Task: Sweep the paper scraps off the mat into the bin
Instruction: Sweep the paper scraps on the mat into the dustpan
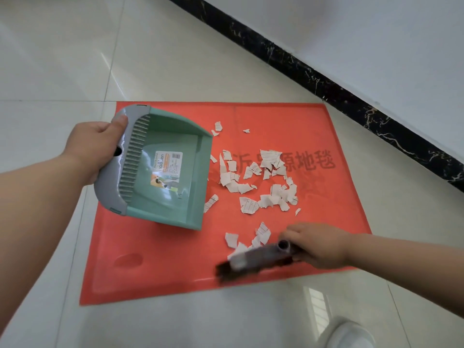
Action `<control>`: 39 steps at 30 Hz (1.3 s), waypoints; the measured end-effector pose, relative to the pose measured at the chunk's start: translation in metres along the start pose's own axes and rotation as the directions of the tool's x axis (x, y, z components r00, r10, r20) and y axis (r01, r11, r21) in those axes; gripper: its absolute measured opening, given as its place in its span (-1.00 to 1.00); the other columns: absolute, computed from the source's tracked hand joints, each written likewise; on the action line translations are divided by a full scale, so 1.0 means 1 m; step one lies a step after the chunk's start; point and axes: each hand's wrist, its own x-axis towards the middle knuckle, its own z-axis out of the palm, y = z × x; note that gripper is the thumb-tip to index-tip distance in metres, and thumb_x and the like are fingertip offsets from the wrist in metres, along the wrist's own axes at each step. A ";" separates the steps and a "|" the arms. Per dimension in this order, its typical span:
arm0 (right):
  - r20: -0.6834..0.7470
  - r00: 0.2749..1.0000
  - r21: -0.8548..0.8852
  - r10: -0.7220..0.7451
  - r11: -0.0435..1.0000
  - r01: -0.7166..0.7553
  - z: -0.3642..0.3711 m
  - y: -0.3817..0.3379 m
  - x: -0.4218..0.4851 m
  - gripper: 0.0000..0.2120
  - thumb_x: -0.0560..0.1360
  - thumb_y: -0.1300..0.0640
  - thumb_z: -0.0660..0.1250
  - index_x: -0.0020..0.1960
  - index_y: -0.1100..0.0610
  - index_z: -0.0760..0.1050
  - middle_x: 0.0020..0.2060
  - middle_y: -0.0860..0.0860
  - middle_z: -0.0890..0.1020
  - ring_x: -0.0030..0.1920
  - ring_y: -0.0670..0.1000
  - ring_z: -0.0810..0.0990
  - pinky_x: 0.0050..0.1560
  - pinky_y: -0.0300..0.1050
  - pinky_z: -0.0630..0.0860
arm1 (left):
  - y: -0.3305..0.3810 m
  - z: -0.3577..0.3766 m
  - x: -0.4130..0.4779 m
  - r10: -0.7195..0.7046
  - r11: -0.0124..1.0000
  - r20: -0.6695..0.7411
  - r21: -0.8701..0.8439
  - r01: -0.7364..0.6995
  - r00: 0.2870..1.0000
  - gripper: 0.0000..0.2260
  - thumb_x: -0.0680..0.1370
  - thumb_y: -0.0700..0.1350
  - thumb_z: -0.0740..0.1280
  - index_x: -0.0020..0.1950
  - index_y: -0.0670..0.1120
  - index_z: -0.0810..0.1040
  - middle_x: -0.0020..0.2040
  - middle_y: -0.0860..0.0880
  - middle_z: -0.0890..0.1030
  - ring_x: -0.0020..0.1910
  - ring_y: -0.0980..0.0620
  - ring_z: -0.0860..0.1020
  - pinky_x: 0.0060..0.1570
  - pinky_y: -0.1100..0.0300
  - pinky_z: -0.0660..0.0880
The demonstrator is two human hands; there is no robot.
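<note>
A red mat point(155, 267) lies on the tiled floor. Several torn paper scraps point(261, 182) are scattered over its middle and right. My left hand point(93, 146) grips the grey back edge of a green dustpan point(173, 197), whose open mouth rests on the mat facing the scraps. My right hand point(319, 244) grips a grey hand brush point(256, 259), blurred with motion, with dark bristles near the mat's front edge. A few scraps point(241, 242) lie just beyond the brush. No bin is in view.
Pale glossy floor tiles point(75, 59) surround the mat. A black marble skirting point(326, 79) runs diagonally along a white wall at the upper right. A white shoe point(351, 335) shows at the bottom right.
</note>
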 end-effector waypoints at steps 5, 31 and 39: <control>-0.108 0.982 -0.117 0.153 0.979 -0.165 -0.029 0.031 0.018 -0.61 0.49 -0.02 0.31 0.28 -0.07 0.33 0.12 -0.06 0.54 0.09 0.06 0.53 -0.05 -0.01 0.47 | -0.003 -0.008 0.000 0.017 0.999 -0.031 0.032 -0.016 0.999 -0.33 0.50 0.34 0.33 -0.06 -0.34 0.54 -0.23 -0.15 0.47 -0.26 -0.07 0.41 -0.22 0.06 0.39; 0.098 0.994 -0.077 0.054 0.996 -0.047 -0.023 0.033 -0.032 -0.64 0.44 -0.06 0.26 0.23 -0.16 0.37 0.06 -0.22 0.51 0.04 -0.09 0.51 -0.04 -0.09 0.46 | -0.002 -0.022 -0.003 -0.014 1.000 -0.089 -0.015 0.013 0.996 -0.28 0.44 0.37 0.34 0.03 -0.34 0.57 -0.16 -0.16 0.51 -0.20 -0.08 0.45 -0.14 -0.01 0.41; -0.135 0.952 -0.013 0.276 0.960 -0.280 -0.036 0.063 -0.019 -0.67 0.47 0.02 0.33 0.18 -0.17 0.33 0.00 -0.16 0.49 0.02 0.01 0.52 -0.07 -0.04 0.46 | -0.006 -0.029 -0.002 -0.014 1.000 -0.087 0.006 0.015 0.996 -0.21 0.40 0.42 0.34 0.01 -0.37 0.52 -0.19 -0.19 0.53 -0.24 -0.11 0.47 -0.16 -0.02 0.44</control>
